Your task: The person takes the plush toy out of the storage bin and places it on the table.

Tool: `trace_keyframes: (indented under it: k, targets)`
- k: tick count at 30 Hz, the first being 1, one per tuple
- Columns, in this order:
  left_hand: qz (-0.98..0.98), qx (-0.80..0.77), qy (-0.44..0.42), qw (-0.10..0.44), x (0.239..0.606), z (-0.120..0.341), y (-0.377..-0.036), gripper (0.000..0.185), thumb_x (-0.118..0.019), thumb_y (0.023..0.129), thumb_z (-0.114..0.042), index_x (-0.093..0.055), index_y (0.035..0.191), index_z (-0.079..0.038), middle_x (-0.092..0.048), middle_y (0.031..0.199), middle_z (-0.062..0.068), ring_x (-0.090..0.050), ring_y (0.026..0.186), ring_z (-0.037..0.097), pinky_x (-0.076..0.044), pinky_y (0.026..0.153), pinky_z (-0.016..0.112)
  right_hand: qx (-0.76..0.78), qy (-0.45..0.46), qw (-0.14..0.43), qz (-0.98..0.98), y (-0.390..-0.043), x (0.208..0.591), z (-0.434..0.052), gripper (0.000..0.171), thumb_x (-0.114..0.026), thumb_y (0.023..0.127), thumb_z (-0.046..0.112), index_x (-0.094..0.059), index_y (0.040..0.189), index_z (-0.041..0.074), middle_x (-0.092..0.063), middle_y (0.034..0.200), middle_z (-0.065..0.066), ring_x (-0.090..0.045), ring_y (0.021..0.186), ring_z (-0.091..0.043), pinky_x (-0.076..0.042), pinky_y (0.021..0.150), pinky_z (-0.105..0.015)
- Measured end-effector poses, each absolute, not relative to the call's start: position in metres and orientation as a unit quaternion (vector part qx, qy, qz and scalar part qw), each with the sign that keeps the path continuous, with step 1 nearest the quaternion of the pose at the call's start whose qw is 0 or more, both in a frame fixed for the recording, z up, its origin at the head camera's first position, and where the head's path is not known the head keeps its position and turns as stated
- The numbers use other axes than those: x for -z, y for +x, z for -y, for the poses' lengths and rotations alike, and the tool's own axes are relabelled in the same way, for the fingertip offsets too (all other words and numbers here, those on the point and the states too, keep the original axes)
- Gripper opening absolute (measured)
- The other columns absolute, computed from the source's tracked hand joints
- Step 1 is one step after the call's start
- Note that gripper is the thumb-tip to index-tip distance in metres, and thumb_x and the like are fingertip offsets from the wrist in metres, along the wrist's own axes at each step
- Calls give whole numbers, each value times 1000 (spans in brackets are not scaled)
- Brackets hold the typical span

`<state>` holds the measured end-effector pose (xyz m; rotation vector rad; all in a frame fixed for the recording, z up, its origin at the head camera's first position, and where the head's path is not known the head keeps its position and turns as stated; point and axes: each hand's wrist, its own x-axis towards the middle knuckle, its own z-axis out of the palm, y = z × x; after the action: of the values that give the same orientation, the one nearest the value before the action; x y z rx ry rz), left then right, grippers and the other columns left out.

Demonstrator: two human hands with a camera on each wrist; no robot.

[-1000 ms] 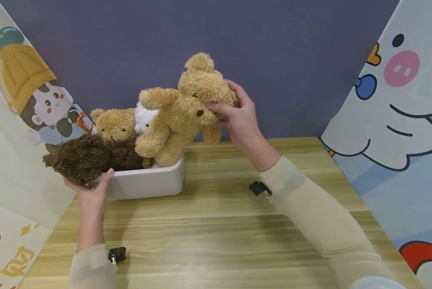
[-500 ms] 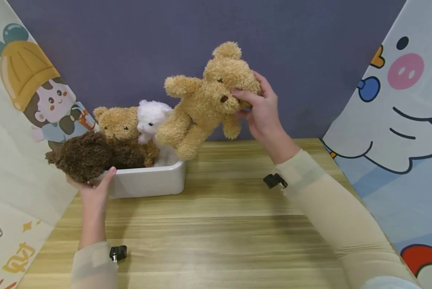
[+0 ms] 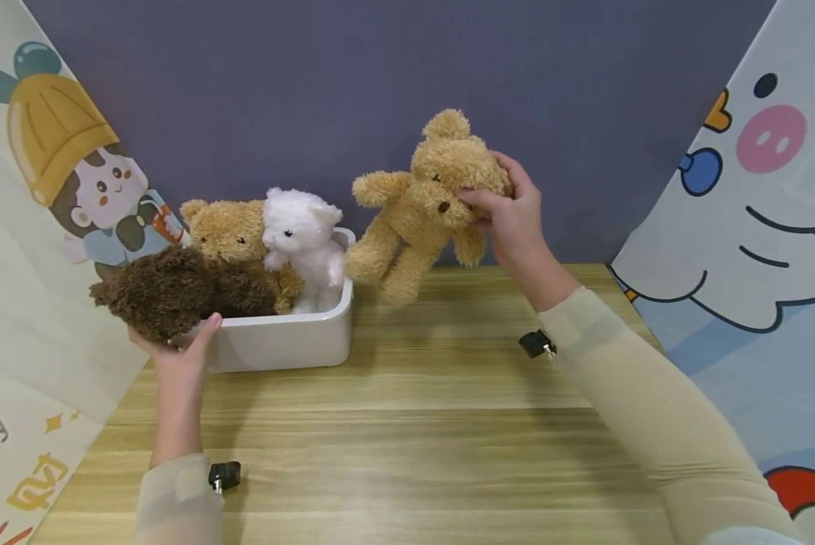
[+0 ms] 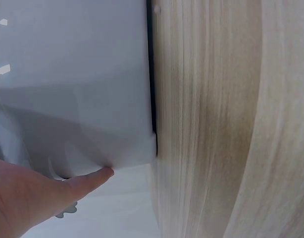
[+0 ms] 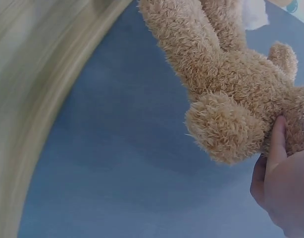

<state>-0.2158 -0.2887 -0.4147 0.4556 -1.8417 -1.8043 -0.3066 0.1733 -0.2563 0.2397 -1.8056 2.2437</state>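
Note:
My right hand (image 3: 516,219) grips a tan teddy bear (image 3: 421,223) by the side of its head and holds it up, its legs hanging right of the white bin (image 3: 278,344). In the right wrist view, my fingers press into the fur of the bear (image 5: 246,84) at the neck. At the bin's front left corner, my left hand (image 3: 178,359) holds the bin, its thumb on the front. A finger lies along the bin's end in the left wrist view. Inside are a dark brown plush (image 3: 162,291), its head overhanging the left end, another tan bear (image 3: 226,235) and a white plush (image 3: 305,235).
The bin stands on a wood-grain table (image 3: 380,439) toward the back left. A dark panel (image 3: 407,60) rises behind it. Cartoon-printed panels flank both sides, the left one (image 3: 53,303) close to the bin. Small black cameras (image 3: 535,344) sit at both wrists.
My right hand has carried the tan bear out of the bin to the right, up and then slightly down. The white plush behind it has come into view. My left hand stays at the bin.

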Motion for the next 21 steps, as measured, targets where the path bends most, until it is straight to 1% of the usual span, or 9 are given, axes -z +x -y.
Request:
trace_keyframes:
  k: [6,11,13,14,15,16,17,20,21]
  targets:
    - [676,668,162,264,415,287,-217,128,-88,87,-25,11,167,-40,3,180,-6,-5,165,9,-1,134,28,-781,48,110,613,-314,274,-180,66,-80,94,8,-56,150,33,-56,146,-6,-69,90,-15,-54,68,-35]
    - [674,671,164,262,414,287,-218,127,-87,88,-25,12,167,-40,4,180,-7,-4,165,8,0,134,28,-773,52,98,625,-319,289,-179,67,-80,93,6,-57,150,32,-59,145,-8,-73,90,-14,-59,68,-34]
    - [674,671,163,262,413,287,-218,127,-87,88,-24,12,167,-40,4,180,-8,-3,165,8,0,134,28,-759,66,96,641,-319,294,-177,67,-80,92,4,-58,149,31,-58,148,-6,-74,87,-13,-60,66,-34]
    - [674,671,162,263,413,287,-219,127,-87,88,-24,12,167,-40,4,180,-8,-3,165,8,1,134,28,-745,74,97,655,-319,297,-176,67,-81,92,4,-59,149,31,-59,149,-7,-72,82,-12,-60,65,-33]
    - [673,672,160,264,414,287,-219,127,-87,88,-23,12,167,-39,3,180,-8,-4,165,8,1,134,28,-731,82,98,670,-319,299,-175,67,-82,91,4,-60,148,31,-58,151,-6,-69,74,-10,-59,63,-32]
    - [673,672,158,266,414,288,-219,127,-87,88,-23,12,167,-39,3,180,-8,-5,165,8,0,134,28,-712,89,100,689,-319,300,-173,68,-83,90,5,-60,148,32,-56,154,-4,-63,66,-9,-57,61,-30]
    - [673,672,157,267,414,288,-219,127,-87,88,-22,12,167,-39,2,180,-7,-5,165,8,0,134,28,-690,94,103,710,-319,302,-172,68,-85,89,7,-61,148,33,-53,156,-1,-56,63,-8,-54,60,-29]
    - [670,674,152,271,414,288,-220,127,-87,88,-21,11,167,-38,1,180,-7,-6,165,8,0,134,28,-630,101,109,762,-319,307,-167,71,-89,86,11,-62,147,35,-54,156,2,-42,61,-11,-47,60,-28]
    - [669,675,152,272,414,288,-220,127,-87,88,-21,11,167,-38,0,180,-7,-7,165,8,-1,134,28,-619,102,108,771,-319,308,-165,71,-90,86,12,-62,147,35,-51,157,4,-39,61,-11,-44,59,-28]
